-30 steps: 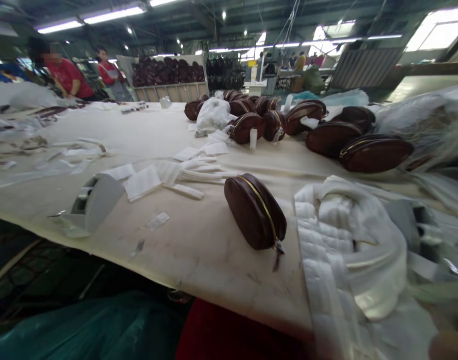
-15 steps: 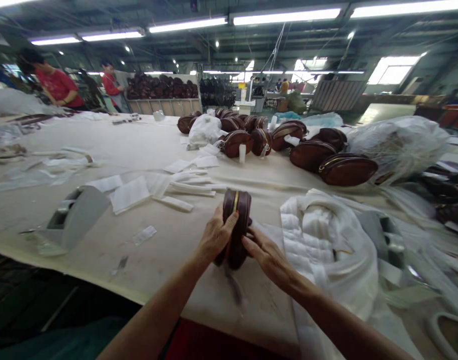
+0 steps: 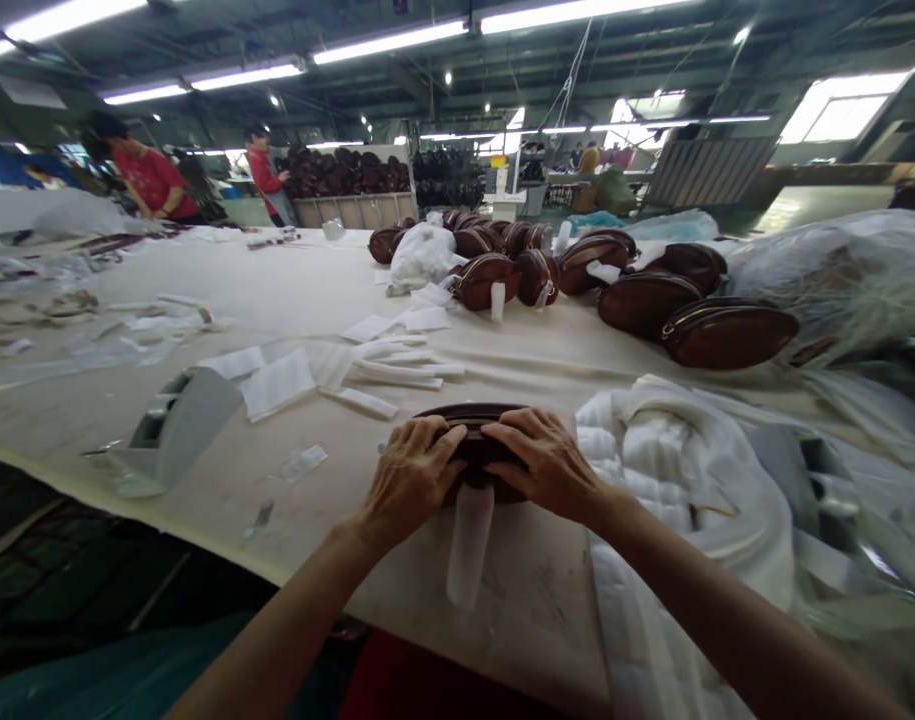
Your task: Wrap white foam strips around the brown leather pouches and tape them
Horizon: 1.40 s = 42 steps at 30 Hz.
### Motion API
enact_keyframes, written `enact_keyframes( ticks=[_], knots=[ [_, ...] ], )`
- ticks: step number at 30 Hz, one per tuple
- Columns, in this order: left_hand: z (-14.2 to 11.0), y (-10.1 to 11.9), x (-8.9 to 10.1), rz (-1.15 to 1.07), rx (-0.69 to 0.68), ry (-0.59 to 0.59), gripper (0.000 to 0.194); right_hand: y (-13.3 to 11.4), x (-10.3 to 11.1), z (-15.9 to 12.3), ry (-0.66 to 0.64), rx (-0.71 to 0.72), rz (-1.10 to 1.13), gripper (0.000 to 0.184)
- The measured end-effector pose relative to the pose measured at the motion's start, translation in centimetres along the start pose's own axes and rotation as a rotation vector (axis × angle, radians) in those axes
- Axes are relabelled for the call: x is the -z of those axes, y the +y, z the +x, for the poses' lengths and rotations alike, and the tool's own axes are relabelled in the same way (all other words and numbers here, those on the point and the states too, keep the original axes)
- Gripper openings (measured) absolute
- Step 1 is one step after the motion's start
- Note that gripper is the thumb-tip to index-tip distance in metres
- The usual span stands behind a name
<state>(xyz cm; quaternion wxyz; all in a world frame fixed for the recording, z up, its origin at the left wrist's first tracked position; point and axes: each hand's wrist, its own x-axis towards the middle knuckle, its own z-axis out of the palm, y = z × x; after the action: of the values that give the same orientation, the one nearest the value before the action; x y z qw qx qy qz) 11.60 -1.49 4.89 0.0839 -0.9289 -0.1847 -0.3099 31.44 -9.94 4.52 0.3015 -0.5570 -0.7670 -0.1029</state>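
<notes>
A dark brown zippered leather bag (image 3: 472, 411) lies crosswise before me at the near part of the table, its zipper running along the top. My left hand (image 3: 416, 465) grips its left half, thumb near the zipper. On the right half my right hand (image 3: 543, 460) is curled the same way, fingers bent over the top. Between the hands a strip of white foam wrap (image 3: 470, 545) hangs from the bag toward me. Both hands cover much of the bag's front.
Several similar brown bags (image 3: 731, 332) stand farther back, some with white wrap. A grey tape dispenser (image 3: 191, 425) sits left, another (image 3: 809, 490) right. White foam sheeting (image 3: 674, 480) is heaped at right; cut white strips (image 3: 397, 365) lie ahead. Two people in red (image 3: 153, 185) are at far left.
The bag has turned from end-on to lengthwise across me. My right hand has gone from touching its side to gripping its top. The white wrap now hangs in front. The view has shifted slightly.
</notes>
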Motion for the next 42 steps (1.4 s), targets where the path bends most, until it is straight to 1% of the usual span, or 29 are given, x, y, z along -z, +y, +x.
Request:
enact_keyframes(
  ticks=[2, 4, 9, 11, 12, 14, 15, 17, 19, 21, 23, 25, 28, 30, 32, 34, 36, 38, 40, 42],
  knots=[
    [0.1, -0.3, -0.6, 0.013, 0.0, 0.018, 0.027, -0.2, -0.4, 0.0, 0.001, -0.023, -0.027, 0.033],
    [0.1, -0.7, -1.1, 0.012, -0.004, 0.013, 0.024, -0.2, -1.0, -0.1, 0.013, -0.052, -0.033, 0.031],
    [0.6, -1.8, -2.3, -0.07, 0.106, -0.101, 0.012, 0.8, -2.3, -0.1, 0.04, -0.182, 0.027, 0.019],
    [1.0, -2.1, -2.2, -0.08, 0.113, -0.13, 0.012, 1.1, -2.3, 0.0, 0.066, -0.226, 0.059, 0.023],
    [1.2, -2.3, -2.1, -0.07, 0.102, -0.133, 0.014, 1.2, -2.2, 0.1, 0.077, -0.243, 0.068, 0.029],
    [1.4, -2.5, -1.7, -0.03, 0.073, -0.107, 0.017, 1.1, -1.7, 0.2, 0.077, -0.253, 0.052, 0.042],
    [1.4, -2.6, -1.6, -0.009, 0.063, -0.082, 0.018, 1.0, -1.4, 0.3, 0.071, -0.246, 0.017, 0.044],
    [1.1, -2.9, -1.6, -0.009, 0.065, -0.053, 0.018, 1.0, -1.1, 0.4, 0.062, -0.212, -0.07, 0.042],
    [0.6, -3.2, -2.2, -0.076, 0.092, -0.081, 0.015, 1.1, -1.2, 0.4, 0.065, -0.185, -0.106, 0.039],
    [0.0, -3.6, -3.0, -0.155, 0.152, -0.09, 0.016, 1.5, -1.7, 0.5, 0.059, -0.189, -0.069, 0.041],
    [-0.3, -3.8, -3.8, -0.183, 0.21, -0.03, 0.027, 2.0, -2.4, 0.6, 0.045, -0.198, -0.037, 0.045],
    [-0.3, -3.8, -4.2, -0.157, 0.205, 0.037, 0.034, 2.3, -2.7, 0.8, 0.025, -0.188, -0.064, 0.043],
    [0.0, -3.4, -3.5, -0.123, 0.124, 0.057, 0.024, 1.9, -2.1, 0.9, -0.011, -0.141, -0.132, 0.032],
    [-0.3, -3.0, -2.4, -0.118, 0.073, 0.079, 0.021, 0.9, -1.3, 0.8, -0.01, -0.103, -0.16, 0.032],
    [-1.1, -2.6, -1.4, -0.109, 0.025, 0.089, 0.023, -0.3, -0.9, 0.4, -0.008, -0.077, -0.171, 0.033],
    [-2.3, -2.5, -0.8, -0.089, 0.006, 0.082, 0.023, -1.4, -1.1, -0.1, -0.022, -0.073, -0.168, 0.033],
    [-3.3, -2.5, -0.6, -0.054, 0.021, 0.05, 0.022, -2.0, -1.7, -0.5, -0.036, -0.082, -0.158, 0.033],
    [-3.5, -2.6, -0.5, -0.031, 0.023, -0.017, 0.022, -2.2, -2.4, -0.8, -0.036, -0.089, -0.152, 0.033],
    [-3.0, -2.3, -0.1, -0.015, -0.022, -0.096, 0.025, -2.3, -2.7, -1.0, -0.033, -0.1, -0.159, 0.032],
    [-2.0, -1.6, 0.2, 0.018, -0.101, -0.121, 0.028, -2.3, -2.6, -1.1, -0.036, -0.107, -0.174, 0.031]
  ],
)
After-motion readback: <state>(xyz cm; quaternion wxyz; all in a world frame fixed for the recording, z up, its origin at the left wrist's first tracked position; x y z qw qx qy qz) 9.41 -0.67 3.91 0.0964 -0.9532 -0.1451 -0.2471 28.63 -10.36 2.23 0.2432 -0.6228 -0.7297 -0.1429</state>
